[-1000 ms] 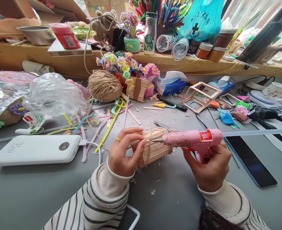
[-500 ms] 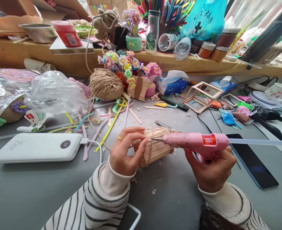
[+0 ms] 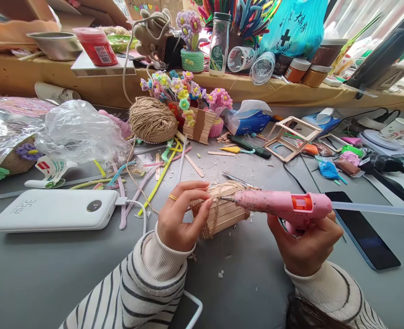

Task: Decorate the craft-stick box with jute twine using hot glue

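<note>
In my right hand (image 3: pixel 308 242) is a pink hot glue gun (image 3: pixel 273 202), with a long clear glue stick (image 3: pixel 376 208) out of its back. Its metal nozzle meets the twine on a small craft-stick box (image 3: pixel 227 224), which lies on the desk with jute twine (image 3: pixel 216 212) wound around it. My left hand (image 3: pixel 181 217) is at the box's left side, thumb and forefinger pinching the twine near the nozzle. Part of the box is hidden behind these fingers and the gun. From the left hand, a strand runs back toward the twine ball (image 3: pixel 153 119).
A white power bank (image 3: pixel 53 211) with a cable lies left, a phone (image 3: pixel 366 230) right. Pipe cleaners (image 3: pixel 161 180), loose craft sticks (image 3: pixel 194 165) and a stick frame (image 3: pixel 291 137) lie behind the box. Jars and a Starbucks bottle (image 3: pixel 219 45) line the ledge.
The glue gun and my right hand have shifted very slightly right. My left hand keeps its pinch at the same spot, and the box has not visibly moved.
</note>
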{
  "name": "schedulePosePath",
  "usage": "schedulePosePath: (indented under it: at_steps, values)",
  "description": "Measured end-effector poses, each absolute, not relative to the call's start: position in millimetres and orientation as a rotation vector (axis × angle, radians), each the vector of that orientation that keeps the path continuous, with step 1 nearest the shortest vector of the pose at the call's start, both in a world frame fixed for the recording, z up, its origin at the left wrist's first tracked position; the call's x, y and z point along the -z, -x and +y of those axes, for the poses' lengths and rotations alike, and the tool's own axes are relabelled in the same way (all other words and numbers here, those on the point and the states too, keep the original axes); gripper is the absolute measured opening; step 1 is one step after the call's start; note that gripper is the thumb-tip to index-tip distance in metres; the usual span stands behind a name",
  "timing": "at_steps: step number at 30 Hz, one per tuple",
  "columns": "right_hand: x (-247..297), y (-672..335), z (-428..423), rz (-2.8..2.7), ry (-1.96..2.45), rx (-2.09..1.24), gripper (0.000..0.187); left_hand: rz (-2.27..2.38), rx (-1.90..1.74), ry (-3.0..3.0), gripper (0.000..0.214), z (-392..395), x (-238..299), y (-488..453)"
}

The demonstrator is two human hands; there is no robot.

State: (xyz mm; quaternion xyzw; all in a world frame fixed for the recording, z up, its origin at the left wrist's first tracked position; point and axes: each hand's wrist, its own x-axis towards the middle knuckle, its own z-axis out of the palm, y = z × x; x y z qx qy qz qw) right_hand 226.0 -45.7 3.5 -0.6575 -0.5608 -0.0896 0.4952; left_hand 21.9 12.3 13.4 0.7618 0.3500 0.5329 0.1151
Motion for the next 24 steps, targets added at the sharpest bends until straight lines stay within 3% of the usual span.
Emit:
schedulePosePath:
  at_steps: [11,24]
  values:
    - [-2.7,-225.5,-45.5,-1.349,1.549,0.29,0.035,1.026,-1.561,-2.239,0.008,12.3,-14.3,-22.0]
    - [-1.3,-226.8,-46.1,-1.347,1.465,0.361,0.025,1.027,-1.57,-2.238,0.008,12.0,-14.3,-22.5]
